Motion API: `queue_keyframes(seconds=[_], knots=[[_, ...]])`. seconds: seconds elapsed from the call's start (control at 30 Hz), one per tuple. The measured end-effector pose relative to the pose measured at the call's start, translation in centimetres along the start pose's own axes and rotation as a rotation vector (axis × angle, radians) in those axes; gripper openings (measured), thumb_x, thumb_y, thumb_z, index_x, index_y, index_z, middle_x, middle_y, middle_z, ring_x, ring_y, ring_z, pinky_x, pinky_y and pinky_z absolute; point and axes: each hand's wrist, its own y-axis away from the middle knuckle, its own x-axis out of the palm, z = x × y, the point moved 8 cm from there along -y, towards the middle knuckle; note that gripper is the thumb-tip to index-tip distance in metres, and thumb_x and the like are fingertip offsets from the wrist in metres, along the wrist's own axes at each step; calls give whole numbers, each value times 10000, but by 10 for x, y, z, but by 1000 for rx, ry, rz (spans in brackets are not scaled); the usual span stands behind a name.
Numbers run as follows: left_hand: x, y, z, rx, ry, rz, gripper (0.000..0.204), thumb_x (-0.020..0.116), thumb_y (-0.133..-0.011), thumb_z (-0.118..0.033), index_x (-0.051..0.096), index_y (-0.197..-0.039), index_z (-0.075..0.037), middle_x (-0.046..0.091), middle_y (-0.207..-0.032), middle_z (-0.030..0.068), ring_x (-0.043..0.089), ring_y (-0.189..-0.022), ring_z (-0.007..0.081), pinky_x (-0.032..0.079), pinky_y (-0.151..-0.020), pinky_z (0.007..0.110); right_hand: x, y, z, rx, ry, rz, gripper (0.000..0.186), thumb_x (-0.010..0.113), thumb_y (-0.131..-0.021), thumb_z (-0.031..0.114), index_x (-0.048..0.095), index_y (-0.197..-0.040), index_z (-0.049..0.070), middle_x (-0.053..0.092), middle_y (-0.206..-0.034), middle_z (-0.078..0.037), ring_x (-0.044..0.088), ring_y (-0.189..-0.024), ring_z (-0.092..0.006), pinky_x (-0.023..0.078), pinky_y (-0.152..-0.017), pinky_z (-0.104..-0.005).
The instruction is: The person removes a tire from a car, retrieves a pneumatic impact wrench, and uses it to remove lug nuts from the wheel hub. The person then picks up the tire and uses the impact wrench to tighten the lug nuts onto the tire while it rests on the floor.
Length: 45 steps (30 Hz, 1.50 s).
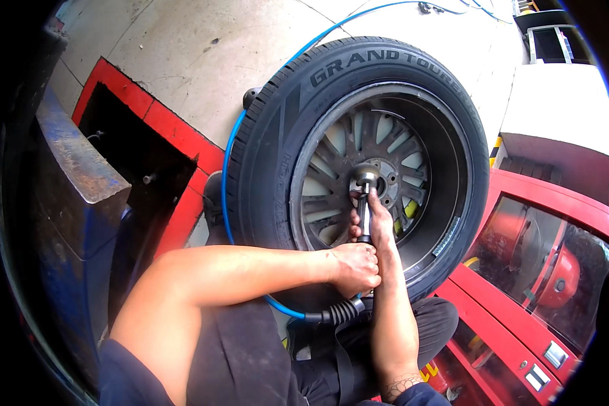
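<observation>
A wheel with a black tyre point(264, 155) stands in front of me, the open inner side of its dark grey rim point(345, 145) toward me. Both my hands hold a slim air tool point(365, 220) with a dark grip and a round metal head. That head is at the hub in the middle of the rim; whether it touches is hard to tell. My right hand point(380, 218) is closed around the tool's front part. Behind it, my left hand point(356, 269) is wrapped round the rear end. A blue air hose point(283, 309) with a black ribbed sleeve point(344, 312) runs from under the hands.
The hose curves along the tyre's left side and over the pale tiled floor point(176, 47). A red-edged pit point(139, 95) and a worn blue metal block point(81, 155) are at left. On the right stands a red cabinet point(474, 287) with glass doors and fire equipment inside.
</observation>
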Motion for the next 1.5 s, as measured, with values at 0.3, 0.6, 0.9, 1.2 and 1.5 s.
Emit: queue_keyframes(seconds=[0.3, 0.6, 0.9, 1.2, 1.5], knots=[[3, 3, 2, -7, -11, 8, 219, 750, -724, -269, 655, -727, -72, 698, -735, 110, 702, -799, 295, 530, -795, 432, 2, 5, 4, -17, -37, -21, 511, 564, -1024, 519, 600, -1226, 50, 581, -638, -69, 544, -444, -199, 443, -401, -331], [7, 4, 0, -5, -23, 76, 218, 746, -736, -270, 663, -741, -68, 694, -725, 103, 702, -773, 293, 530, -774, 428, 8, 6, 3, -21, -68, 20, 497, 580, -1018, 509, 595, -1208, 50, 583, -626, -83, 527, -421, -207, 427, -383, -333], [5, 2, -3, -30, 2, 88, 213, 748, -742, -268, 662, -733, -73, 703, -739, 108, 701, -778, 290, 522, -784, 420, 7, 6, 0, -5, -24, 17, 516, 589, -1011, 521, 585, -1229, 54, 586, -637, -78, 539, -434, -198, 431, -392, -334], [0, 4, -1, -5, -15, 0, 205, 741, -729, -254, 664, -730, -64, 693, -703, 116, 704, -760, 308, 526, -796, 431, 8, 4, 2, 2, 2, -9, 510, 545, -1010, 573, 579, -1211, 106, 563, -627, -71, 526, -422, -200, 434, -382, -343], [2, 3, -3, -15, -39, 56, 208, 703, -736, -249, 651, -667, -60, 711, -696, 118, 715, -734, 298, 528, -781, 431, 12, 11, -5, 56, 53, 3, 560, 441, -1022, 640, 573, -1293, 168, 527, -634, -50, 489, -432, -178, 396, -394, -317]])
